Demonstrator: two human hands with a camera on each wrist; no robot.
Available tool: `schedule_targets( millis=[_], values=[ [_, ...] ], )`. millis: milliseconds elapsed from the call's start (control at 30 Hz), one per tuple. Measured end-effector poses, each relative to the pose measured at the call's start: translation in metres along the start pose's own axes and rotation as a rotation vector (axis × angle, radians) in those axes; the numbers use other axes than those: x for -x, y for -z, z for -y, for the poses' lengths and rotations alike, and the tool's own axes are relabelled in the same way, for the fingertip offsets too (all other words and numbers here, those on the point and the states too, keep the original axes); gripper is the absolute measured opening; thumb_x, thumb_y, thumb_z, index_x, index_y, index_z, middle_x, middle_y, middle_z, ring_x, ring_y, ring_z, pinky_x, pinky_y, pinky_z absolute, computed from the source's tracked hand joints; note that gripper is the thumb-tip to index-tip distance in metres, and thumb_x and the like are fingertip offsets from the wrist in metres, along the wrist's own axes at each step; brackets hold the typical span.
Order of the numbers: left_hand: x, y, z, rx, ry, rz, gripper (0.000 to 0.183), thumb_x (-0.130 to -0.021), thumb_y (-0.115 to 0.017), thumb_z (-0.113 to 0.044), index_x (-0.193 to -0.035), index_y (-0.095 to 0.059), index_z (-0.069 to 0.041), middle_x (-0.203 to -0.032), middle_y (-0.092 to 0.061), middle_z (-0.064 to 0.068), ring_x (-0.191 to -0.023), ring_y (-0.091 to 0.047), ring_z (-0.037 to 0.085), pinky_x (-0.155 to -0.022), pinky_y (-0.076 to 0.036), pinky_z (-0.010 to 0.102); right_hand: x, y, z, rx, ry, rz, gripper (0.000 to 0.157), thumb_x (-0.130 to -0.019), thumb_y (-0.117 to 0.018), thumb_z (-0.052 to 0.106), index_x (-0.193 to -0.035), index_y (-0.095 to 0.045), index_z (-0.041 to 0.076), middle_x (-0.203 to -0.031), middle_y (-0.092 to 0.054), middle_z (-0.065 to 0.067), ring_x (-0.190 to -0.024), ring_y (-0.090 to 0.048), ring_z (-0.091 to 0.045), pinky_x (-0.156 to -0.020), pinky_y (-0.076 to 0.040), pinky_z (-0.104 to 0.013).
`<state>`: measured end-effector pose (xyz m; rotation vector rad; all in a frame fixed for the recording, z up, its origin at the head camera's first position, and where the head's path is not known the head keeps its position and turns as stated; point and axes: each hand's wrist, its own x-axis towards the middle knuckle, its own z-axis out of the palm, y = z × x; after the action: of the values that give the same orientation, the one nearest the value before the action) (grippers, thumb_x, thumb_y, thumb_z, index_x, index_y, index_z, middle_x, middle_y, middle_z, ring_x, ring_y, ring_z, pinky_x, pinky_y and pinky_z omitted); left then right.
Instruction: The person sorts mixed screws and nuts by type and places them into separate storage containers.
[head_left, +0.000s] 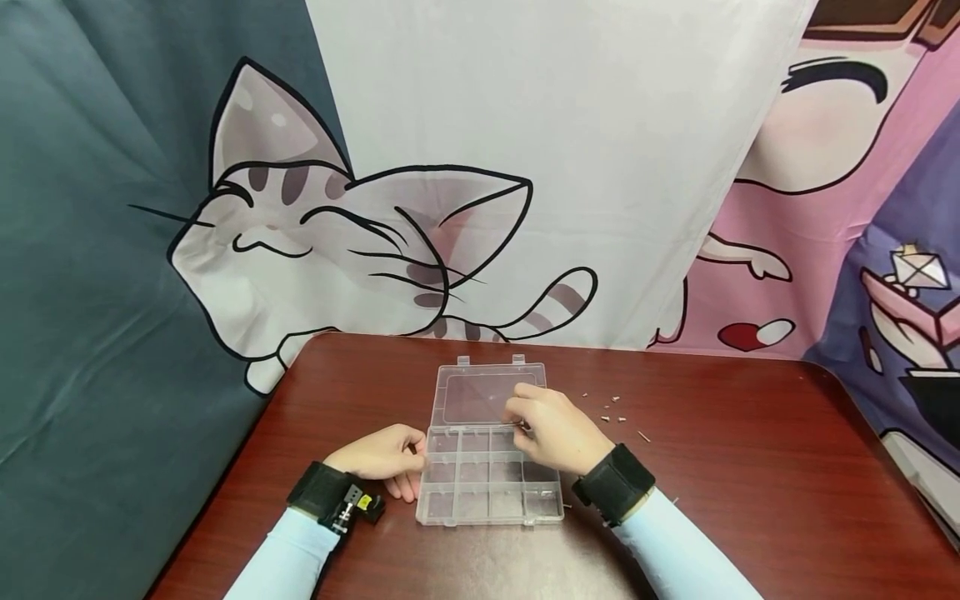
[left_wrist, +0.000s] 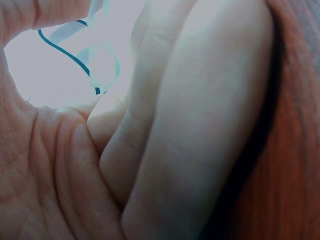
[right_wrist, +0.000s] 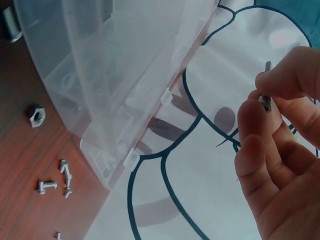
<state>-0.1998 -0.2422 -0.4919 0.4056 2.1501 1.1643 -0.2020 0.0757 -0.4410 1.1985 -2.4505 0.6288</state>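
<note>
Far left: black wrist strap [head_left: 318,492], then the left hand [head_left: 378,457], thumb and fingers curled onto the near-side wall of the clear plastic compartment box [head_left: 435,523] at its left end. If that hold slackens, the light box could skid under a nudge.

Centre: box flat on the table [head_left: 750,467], four columns by three rows, its hinged lid [head_left: 472,396] opened away to the far side. Cell contents unreadable (clear plastic, glare).

Right of centre: right hand [head_left: 558,429] over the upper right cells, thumb and fingertip clamped on a small metal screw [right_wrist: 265,103]. Such a slim, smooth piece could slip or twist from the pinch; knuckles hide the cells beneath, so a drop might land in an unintended one. Divider walls and the lid edge stand in the way of fingers here.

Farther right: loose screws [head_left: 606,418] scattered beyond the right hand, a thin pin [head_left: 643,436] nearby. The wrist view adds a hex nut [right_wrist: 36,116] beside the box. A careless sweep of the right sleeve [head_left: 682,542] could scatter these.
</note>
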Motion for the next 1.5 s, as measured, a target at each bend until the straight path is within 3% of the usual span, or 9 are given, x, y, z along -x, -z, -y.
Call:
schedule_targets(
  millis=[400,533,600,667,700,767,833,1100,1500],
  values=[
    [0.001,0.001,-0.003,-0.003,-0.004,-0.005,0.016,-0.09,-0.057,-0.018,-0.09,-0.054,-0.003,-0.069,-0.069,0.013,-0.059,-0.069,0.025,-0.051,-0.055,0.037,-0.008,0.0,0.002,0.0,0.014,-0.013,0.014,-0.076,-0.065,0.005,-0.086,-0.068,0.015,-0.082,-0.049,0.008,-0.068,-0.046,-0.002,-0.061,-0.041,-0.015],
    [0.003,0.0,-0.004,0.003,-0.005,-0.009,0.016,-0.09,-0.057,-0.018,-0.09,-0.054,-0.002,-0.069,-0.069,0.013,-0.058,-0.069,0.025,-0.051,-0.055,0.037,-0.009,0.0,0.005,0.006,-0.007,0.021,0.015,-0.078,-0.066,0.007,-0.091,-0.07,0.013,-0.085,-0.053,0.006,-0.069,-0.049,-0.003,-0.062,-0.043,-0.017],
    [0.003,-0.001,-0.004,0.005,-0.008,-0.008,0.016,-0.09,-0.057,-0.018,-0.09,-0.054,-0.002,-0.069,-0.069,0.013,-0.058,-0.069,0.025,-0.051,-0.055,0.037,-0.008,0.0,0.007,0.022,-0.033,0.084,0.031,-0.08,-0.071,0.02,-0.11,-0.071,0.011,-0.096,-0.057,0.002,-0.077,-0.054,-0.008,-0.069,-0.047,-0.022],
    [0.003,-0.002,-0.004,0.007,-0.013,-0.006,0.016,-0.091,-0.057,-0.018,-0.09,-0.054,-0.002,-0.069,-0.069,0.013,-0.059,-0.069,0.026,-0.051,-0.055,0.037,-0.005,0.001,0.009,0.053,-0.069,0.177,0.064,-0.08,-0.073,0.043,-0.135,-0.061,0.011,-0.122,-0.059,-0.005,-0.102,-0.06,-0.017,-0.088,-0.05,-0.032],
    [0.003,-0.002,-0.004,0.007,-0.014,-0.006,0.016,-0.091,-0.057,-0.018,-0.09,-0.054,-0.002,-0.069,-0.069,0.013,-0.059,-0.069,0.026,-0.051,-0.055,0.037,-0.004,0.001,0.01,0.064,-0.09,0.225,0.082,-0.079,-0.071,0.055,-0.146,-0.051,0.012,-0.137,-0.054,-0.009,-0.117,-0.057,-0.023,-0.099,-0.046,-0.039],
    [0.003,-0.002,-0.004,0.005,-0.016,-0.004,0.016,-0.091,-0.057,-0.018,-0.09,-0.054,-0.002,-0.069,-0.07,0.013,-0.059,-0.069,0.026,-0.051,-0.055,0.037,0.001,0.001,0.011,0.092,-0.125,0.306,0.109,-0.073,-0.062,0.076,-0.159,-0.031,0.016,-0.16,-0.031,-0.013,-0.142,-0.037,-0.032,-0.112,-0.033,-0.05],
    [0.004,-0.002,-0.004,0.003,-0.015,-0.006,0.016,-0.091,-0.057,-0.017,-0.09,-0.054,-0.002,-0.069,-0.07,0.013,-0.059,-0.069,0.026,-0.051,-0.055,0.037,0.005,0.002,0.01,0.104,-0.154,0.342,0.118,-0.07,-0.053,0.086,-0.162,-0.022,0.019,-0.167,-0.013,-0.011,-0.151,-0.016,-0.034,-0.116,-0.02,-0.058],
    [0.003,-0.001,-0.005,-0.015,-0.006,-0.013,0.015,-0.089,-0.057,-0.017,-0.089,-0.054,-0.003,-0.069,-0.07,0.012,-0.059,-0.069,0.026,-0.051,-0.055,0.037,0.029,0.018,-0.015,0.116,-0.168,0.29,0.115,-0.073,-0.055,0.083,-0.161,-0.025,0.016,-0.166,-0.013,-0.014,-0.151,-0.013,-0.036,-0.118,-0.015,-0.056],
    [0.002,0.001,-0.002,-0.018,-0.007,-0.009,0.015,-0.089,-0.057,-0.017,-0.089,-0.053,-0.003,-0.068,-0.069,0.011,-0.058,-0.069,0.024,-0.052,-0.055,0.037,0.085,0.045,-0.06,0.179,-0.19,0.222,0.104,-0.077,-0.058,0.076,-0.155,-0.038,0.01,-0.161,-0.029,-0.018,-0.145,-0.029,-0.042,-0.114,-0.025,-0.058]
  ],
)
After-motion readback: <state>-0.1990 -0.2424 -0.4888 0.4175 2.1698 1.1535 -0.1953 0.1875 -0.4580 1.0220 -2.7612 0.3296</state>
